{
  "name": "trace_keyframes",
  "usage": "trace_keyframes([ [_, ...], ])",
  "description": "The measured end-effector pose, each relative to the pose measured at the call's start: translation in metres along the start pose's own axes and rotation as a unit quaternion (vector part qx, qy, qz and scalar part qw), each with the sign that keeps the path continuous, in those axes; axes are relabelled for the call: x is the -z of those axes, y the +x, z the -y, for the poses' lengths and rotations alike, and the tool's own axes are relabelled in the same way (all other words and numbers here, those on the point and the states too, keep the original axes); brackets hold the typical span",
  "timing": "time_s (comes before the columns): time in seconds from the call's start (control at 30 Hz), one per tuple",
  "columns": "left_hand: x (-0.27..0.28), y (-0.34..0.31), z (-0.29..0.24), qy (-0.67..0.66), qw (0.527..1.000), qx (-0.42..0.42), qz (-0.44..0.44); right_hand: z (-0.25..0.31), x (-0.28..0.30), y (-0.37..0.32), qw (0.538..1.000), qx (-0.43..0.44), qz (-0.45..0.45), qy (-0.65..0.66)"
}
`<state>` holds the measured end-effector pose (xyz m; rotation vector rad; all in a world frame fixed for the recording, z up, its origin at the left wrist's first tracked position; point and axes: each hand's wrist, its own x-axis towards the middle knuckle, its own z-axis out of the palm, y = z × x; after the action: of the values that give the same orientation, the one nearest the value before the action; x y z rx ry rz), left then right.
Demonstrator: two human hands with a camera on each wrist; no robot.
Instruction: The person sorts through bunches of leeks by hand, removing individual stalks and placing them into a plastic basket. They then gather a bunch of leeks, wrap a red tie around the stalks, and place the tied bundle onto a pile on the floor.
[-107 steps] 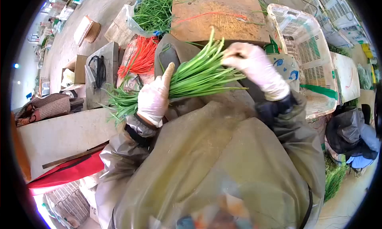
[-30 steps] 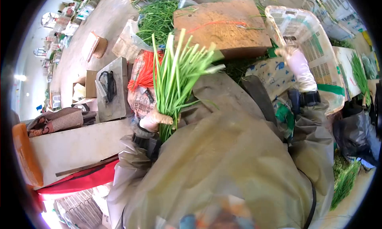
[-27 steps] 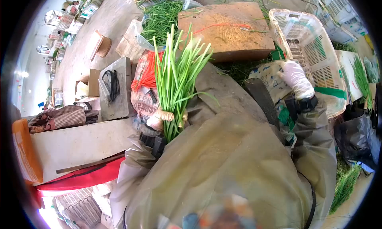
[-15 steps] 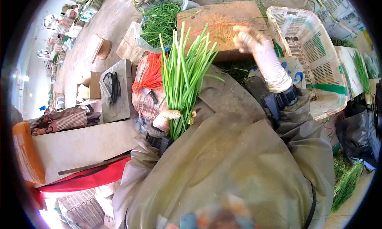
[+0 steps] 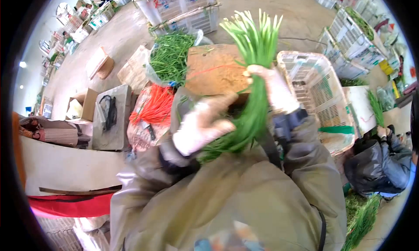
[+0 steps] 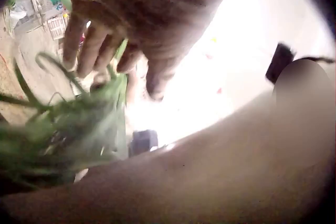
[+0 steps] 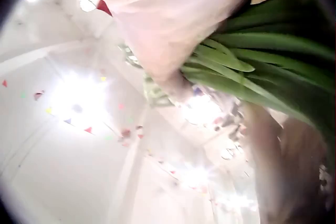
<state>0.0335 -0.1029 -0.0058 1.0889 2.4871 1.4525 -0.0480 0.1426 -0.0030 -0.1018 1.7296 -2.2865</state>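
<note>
A bunch of long green stalks (image 5: 258,94) is gripped in the right hand (image 5: 273,87), pale cut ends up and leafy ends hanging toward the lap. The left hand (image 5: 204,122), blurred, is held beside the leaves with its fingers extended; whether it touches them is unclear. In the left wrist view the left hand (image 6: 142,16) has its fingers spread over the blurred leaves (image 6: 63,134). The right wrist view shows the right hand (image 7: 168,24) round the green leaves (image 7: 262,61). Both hands wear thin pale gloves.
A wooden block (image 5: 214,70) stands in front, with a bag of greens (image 5: 172,57) at its left. Red ties (image 5: 155,103) lie on a sack. An empty white crate (image 5: 314,83) stands at the right, and a grey slab (image 5: 109,135) at the left.
The bunch has passed from the left hand to the right and moved up and right. The left hand has let go and lies beside the leaves. The head view has shifted.
</note>
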Motion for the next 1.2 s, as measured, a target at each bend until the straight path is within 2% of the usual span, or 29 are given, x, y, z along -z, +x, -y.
trace_keyframes([
  [0.03, 0.011, -0.006, 0.005, -0.070, 0.988, 0.025, -0.138, 0.026, 0.012, -0.015, 0.996, 0.039, -0.018, -0.078],
  [0.07, 0.021, -0.008, 0.011, -0.138, 0.952, 0.051, -0.269, 0.049, 0.024, -0.030, 0.991, 0.025, 0.003, -0.129],
  [0.13, 0.040, -0.003, 0.027, -0.140, 0.937, 0.100, -0.304, 0.060, 0.039, -0.043, 0.973, -0.015, -0.021, -0.228],
  [0.17, 0.030, 0.004, 0.026, -0.234, 0.933, 0.150, -0.227, 0.057, 0.034, -0.051, 0.964, 0.002, -0.024, -0.266],
  [0.2, 0.008, 0.010, 0.047, -0.295, 0.934, 0.134, -0.148, 0.042, 0.031, -0.054, 0.968, 0.025, -0.001, -0.250],
  [0.27, -0.040, 0.024, 0.065, -0.460, 0.878, 0.132, -0.013, 0.015, 0.015, -0.063, 0.968, -0.040, 0.034, -0.244],
  [0.3, -0.064, 0.042, 0.059, -0.577, 0.815, 0.036, -0.052, -0.009, 0.009, -0.066, 0.972, -0.020, 0.051, -0.228],
  [0.33, -0.072, 0.047, 0.071, -0.628, 0.769, 0.064, -0.098, -0.031, 0.005, -0.069, 0.975, 0.002, 0.068, -0.211],
  [0.37, -0.071, 0.054, 0.083, -0.671, 0.724, 0.106, -0.121, -0.041, 0.003, -0.072, 0.979, -0.038, 0.071, -0.188],
  [0.43, -0.057, 0.064, 0.080, -0.729, 0.634, 0.188, -0.179, -0.056, 0.011, -0.076, 0.994, -0.076, 0.008, -0.082],
  [0.47, -0.057, 0.064, 0.099, -0.744, 0.599, 0.217, -0.200, -0.058, 0.020, -0.078, 0.993, -0.107, -0.023, -0.030],
  [0.53, -0.053, 0.058, 0.107, -0.748, 0.597, 0.226, -0.180, -0.041, 0.024, -0.081, 0.989, -0.144, 0.007, -0.019],
  [0.57, -0.053, 0.056, 0.107, -0.752, 0.610, 0.202, -0.147, -0.049, 0.026, -0.078, 0.989, -0.147, 0.032, -0.006],
  [0.6, -0.055, 0.057, 0.110, -0.723, 0.646, 0.205, -0.135, -0.057, 0.026, -0.074, 0.987, -0.150, 0.057, 0.005],
  [0.67, -0.060, 0.071, 0.111, -0.760, 0.642, 0.095, -0.025, -0.060, 0.020, -0.067, 0.972, -0.170, 0.131, -0.095],
  [0.7, -0.063, 0.077, 0.104, -0.768, 0.634, 0.082, -0.036, -0.067, 0.021, -0.062, 0.964, -0.167, 0.179, -0.101],
  [0.73, -0.069, 0.078, 0.110, -0.770, 0.631, 0.083, -0.039, -0.067, 0.025, -0.059, 0.963, -0.172, 0.181, -0.101],
  [0.8, -0.077, 0.079, 0.125, -0.794, 0.607, -0.032, 0.024, -0.060, 0.030, -0.053, 0.941, -0.213, 0.197, -0.174],
  [0.83, -0.074, 0.073, 0.127, -0.775, 0.631, 0.026, -0.002, -0.065, 0.037, -0.048, 0.907, -0.123, 0.114, -0.387],
  [0.87, -0.071, 0.073, 0.132, -0.767, 0.639, 0.055, -0.004, -0.055, 0.045, -0.037, 0.947, -0.045, 0.120, -0.295],
  [0.9, -0.068, 0.074, 0.132, -0.763, 0.641, 0.078, -0.011, -0.036, 0.039, -0.025, 0.959, -0.044, 0.029, -0.280],
  [0.93, -0.067, 0.076, 0.130, -0.760, 0.641, 0.105, -0.015, -0.020, 0.039, -0.004, 0.957, 0.031, 0.001, -0.289],
  [0.97, -0.068, 0.081, 0.128, -0.769, 0.632, 0.097, -0.002, -0.008, 0.035, 0.019, 0.894, 0.213, 0.014, -0.393],
  [1.0, -0.069, 0.087, 0.124, -0.780, 0.617, 0.105, 0.005, 0.010, 0.023, 0.039, 0.838, 0.365, 0.073, -0.400],
  [1.03, -0.068, 0.089, 0.115, -0.778, 0.617, 0.121, 0.003, 0.028, 0.002, 0.054, 0.831, 0.319, 0.087, -0.447],
  [1.1, -0.058, 0.089, 0.127, -0.752, 0.640, 0.156, 0.017, 0.019, -0.017, 0.103, 0.760, 0.379, 0.073, -0.522],
  [1.13, -0.055, 0.085, 0.136, -0.764, 0.617, 0.183, 0.029, 0.018, -0.030, 0.108, 0.804, 0.280, 0.151, -0.503],
  [1.17, -0.056, 0.078, 0.157, -0.784, 0.604, 0.132, 0.048, 0.022, -0.035, 0.107, 0.750, 0.151, 0.310, -0.564],
  [1.2, -0.058, 0.071, 0.173, -0.801, 0.589, 0.082, 0.067, 0.030, -0.045, 0.100, 0.660, 0.013, 0.456, -0.597],
])
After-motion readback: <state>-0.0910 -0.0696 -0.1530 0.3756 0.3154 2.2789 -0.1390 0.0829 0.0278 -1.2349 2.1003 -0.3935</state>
